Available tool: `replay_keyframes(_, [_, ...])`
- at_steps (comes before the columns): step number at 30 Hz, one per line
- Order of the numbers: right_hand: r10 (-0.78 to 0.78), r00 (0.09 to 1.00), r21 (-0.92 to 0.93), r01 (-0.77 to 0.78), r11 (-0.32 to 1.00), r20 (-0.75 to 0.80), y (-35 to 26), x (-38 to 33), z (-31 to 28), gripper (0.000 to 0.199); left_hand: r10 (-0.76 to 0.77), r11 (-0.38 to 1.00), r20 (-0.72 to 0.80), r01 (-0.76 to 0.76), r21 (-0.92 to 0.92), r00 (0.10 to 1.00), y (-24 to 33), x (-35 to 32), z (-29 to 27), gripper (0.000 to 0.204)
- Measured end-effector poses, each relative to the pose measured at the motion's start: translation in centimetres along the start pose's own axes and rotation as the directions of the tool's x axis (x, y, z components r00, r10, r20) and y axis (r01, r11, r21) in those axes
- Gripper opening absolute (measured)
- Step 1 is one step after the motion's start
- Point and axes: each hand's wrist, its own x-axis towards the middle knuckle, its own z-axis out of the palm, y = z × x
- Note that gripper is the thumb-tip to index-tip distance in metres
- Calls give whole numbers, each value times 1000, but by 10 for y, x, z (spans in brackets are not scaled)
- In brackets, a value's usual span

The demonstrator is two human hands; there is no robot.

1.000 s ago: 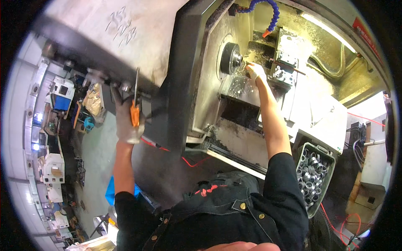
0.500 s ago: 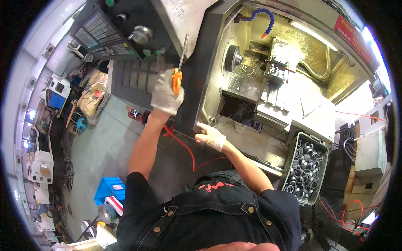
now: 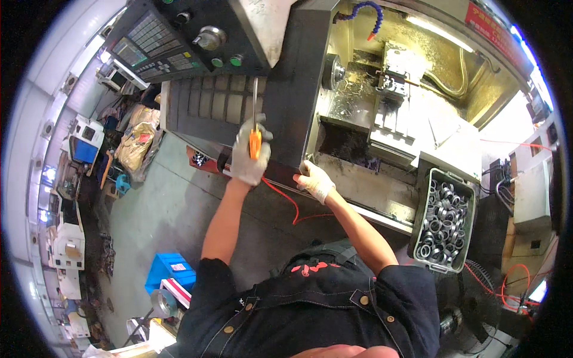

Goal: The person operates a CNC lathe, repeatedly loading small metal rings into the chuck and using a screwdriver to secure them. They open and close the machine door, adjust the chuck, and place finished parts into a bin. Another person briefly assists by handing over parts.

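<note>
My left hand (image 3: 250,156), in a pale work glove, is closed round the orange handle of a screwdriver (image 3: 255,145). Its long metal shaft points up, in front of the dark machine door (image 3: 288,89) and below the control panel. My right hand (image 3: 316,182), gloved too, grips the lower right edge of that door, thumb out to the left. Beyond the door lies the lit inside of a lathe, with the round chuck (image 3: 334,71) beside the door edge and the tool holder (image 3: 392,86) to its right.
The control panel (image 3: 156,45) overhangs at upper left. A grey bin (image 3: 422,224) of metal rings stands right of my right arm. A red hose (image 3: 294,209) hangs below the door. A blue crate (image 3: 169,271) is at lower left, and a blue coolant hose (image 3: 365,7) hangs inside the machine.
The door has slid right with my right hand, covering more of the wall beside the chuck. My left hand has lowered with the screwdriver, away from the panel. The view has shifted slightly.
</note>
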Motion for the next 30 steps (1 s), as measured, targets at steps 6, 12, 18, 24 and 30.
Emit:
replay_keyframes(6, [43, 998, -35, -45, 998, -41, 19, -38, -37, 29, -51, 972, -42, 40, -232, 998, -10, -56, 33, 32])
replay_keyframes(12, [93, 992, -116, -102, 988, -83, 16, -86, -84, 30, 44, 949, -105, -75, -307, 993, 9, -67, 65, 27])
replay_keyframes(18, [84, 994, -261, -97, 960, -63, 27, -119, -127, 39, -63, 819, -69, 12, -574, 996, 38, -74, 97, 32])
replay_keyframes(24, [-1, 1000, -209, 4, 978, 15, 48, -145, -162, 38, -31, 592, 173, 158, -791, 984, 64, -61, 140, 38])
replay_keyframes(30, [-42, 994, -186, 60, 981, 101, 68, -151, -178, 36, -85, 435, 178, 197, -879, 980, 51, -62, 171, 35])
